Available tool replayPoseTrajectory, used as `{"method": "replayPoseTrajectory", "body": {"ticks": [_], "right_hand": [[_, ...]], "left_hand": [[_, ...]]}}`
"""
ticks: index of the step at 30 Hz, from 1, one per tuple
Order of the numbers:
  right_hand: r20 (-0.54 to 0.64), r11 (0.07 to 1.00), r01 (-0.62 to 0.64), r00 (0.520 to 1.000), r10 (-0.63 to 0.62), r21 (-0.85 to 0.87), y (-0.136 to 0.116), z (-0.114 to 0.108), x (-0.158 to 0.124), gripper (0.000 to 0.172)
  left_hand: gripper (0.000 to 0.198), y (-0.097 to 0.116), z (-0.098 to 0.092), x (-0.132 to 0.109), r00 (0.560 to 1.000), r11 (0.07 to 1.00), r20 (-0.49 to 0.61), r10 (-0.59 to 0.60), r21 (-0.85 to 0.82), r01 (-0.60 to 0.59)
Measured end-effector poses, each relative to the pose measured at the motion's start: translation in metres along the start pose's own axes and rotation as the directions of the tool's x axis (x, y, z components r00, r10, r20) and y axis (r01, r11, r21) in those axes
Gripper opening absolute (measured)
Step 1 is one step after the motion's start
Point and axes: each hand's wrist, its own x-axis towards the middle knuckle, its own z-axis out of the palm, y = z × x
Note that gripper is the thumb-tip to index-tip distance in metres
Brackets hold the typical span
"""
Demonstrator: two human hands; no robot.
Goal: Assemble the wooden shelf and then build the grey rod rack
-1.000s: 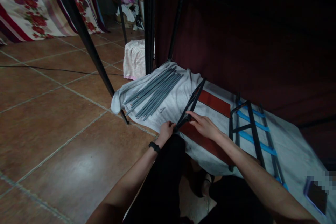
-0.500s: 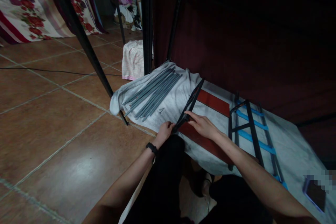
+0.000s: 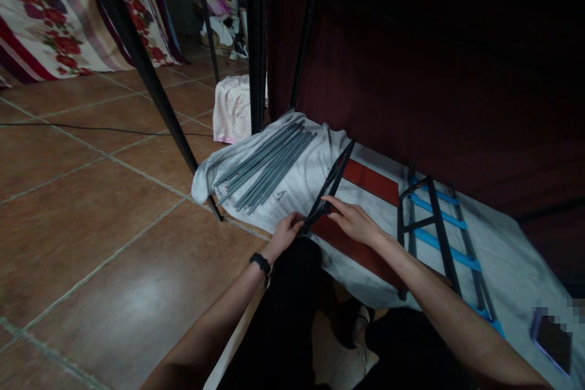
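A black metal frame [image 3: 340, 174] stands on edge across the grey cloth, seen nearly end-on. My left hand [image 3: 286, 233] is closed around its near end, next to my knee. My right hand [image 3: 351, 218] pinches the same frame a little farther up, index finger and thumb against its bar; whatever small part lies under those fingers is too dark to make out. Beside the frame lie two red-brown panels [image 3: 371, 181], partly covered by my right forearm. Left of it rests a bundle of grey rods [image 3: 269, 164], with small metal pieces [image 3: 280, 195] on the cloth nearby.
Farther right, a second black frame [image 3: 436, 228] lies by dark rails with blue strips [image 3: 448, 213]. A phone [image 3: 552, 341] is at the cloth's right end. A slanted black post [image 3: 155, 91] rises at left over the tiled floor [image 3: 91, 213], where a cable [image 3: 100, 128] runs.
The view has shifted very slightly. Both hands keep their places on the black frame, and the rods and panels lie as before.
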Motion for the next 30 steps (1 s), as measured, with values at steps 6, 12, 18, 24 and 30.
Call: {"method": "replayPoseTrajectory", "body": {"ticks": [6, 12, 18, 24, 30], "right_hand": [[0.002, 1.0, 0.008, 1.0, -0.008, -0.006, 0.0, 0.0, 0.001, 0.05], [0.001, 1.0, 0.012, 1.0, -0.012, -0.013, 0.001, -0.004, -0.001, 0.049], [0.007, 1.0, 0.016, 1.0, -0.015, -0.007, 0.0, -0.003, -0.001, 0.05], [0.007, 1.0, 0.025, 1.0, -0.025, -0.005, -0.001, 0.0, 0.0, 0.05], [0.013, 1.0, 0.006, 1.0, -0.006, 0.002, 0.001, -0.006, 0.0, 0.053]], "left_hand": [[0.026, 0.015, 0.002, 0.013, 0.98, 0.94, -0.058, -0.19, 0.276, 0.199], [0.016, 0.003, 0.007, 0.002, 0.999, 0.978, -0.014, 0.046, 0.203, -0.042], [0.012, -0.006, 0.005, -0.003, 0.992, 0.992, 0.023, 0.12, 0.044, -0.121], [0.025, 0.005, 0.002, 0.007, 0.996, 0.982, -0.004, -0.094, 0.165, 0.093], [0.023, 0.006, 0.008, 0.005, 0.999, 0.961, 0.011, 0.032, 0.275, -0.034]]}}
